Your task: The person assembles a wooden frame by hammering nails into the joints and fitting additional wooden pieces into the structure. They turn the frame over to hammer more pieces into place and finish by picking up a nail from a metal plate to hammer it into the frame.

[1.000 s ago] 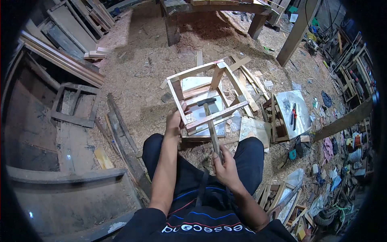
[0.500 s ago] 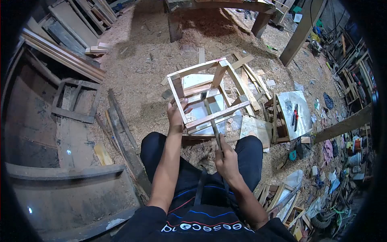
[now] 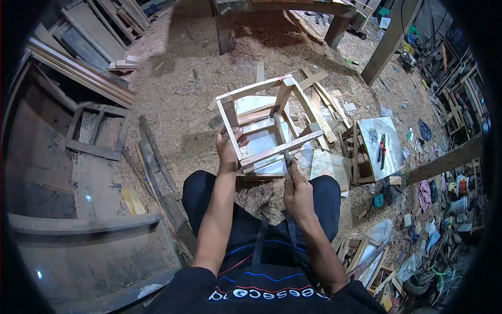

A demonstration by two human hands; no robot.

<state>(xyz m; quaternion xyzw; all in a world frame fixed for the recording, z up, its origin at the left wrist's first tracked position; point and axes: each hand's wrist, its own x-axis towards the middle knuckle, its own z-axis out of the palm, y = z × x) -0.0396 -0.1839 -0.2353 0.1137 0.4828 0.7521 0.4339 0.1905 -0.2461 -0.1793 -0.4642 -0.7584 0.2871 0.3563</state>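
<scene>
A box-shaped wooden frame stands in front of my knees, with an opening at its top. My left hand is closed round the frame's left side, its fingertips showing inside the bar. In my right hand is the handle of a hammer. The hammer reaches away from me across the frame's near bar, its head over the inside of the frame. A pale panel shows through the frame.
Right of the frame, red-handled pliers lie on a white-topped wooden box. Wood strips lie beyond the frame on the shavings. A large wooden cabinet stands at the left, a bench at the far side.
My right hand has moved a little to the right and away from me, and the hammer head has shifted right and farther into the frame. My left hand keeps its hold.
</scene>
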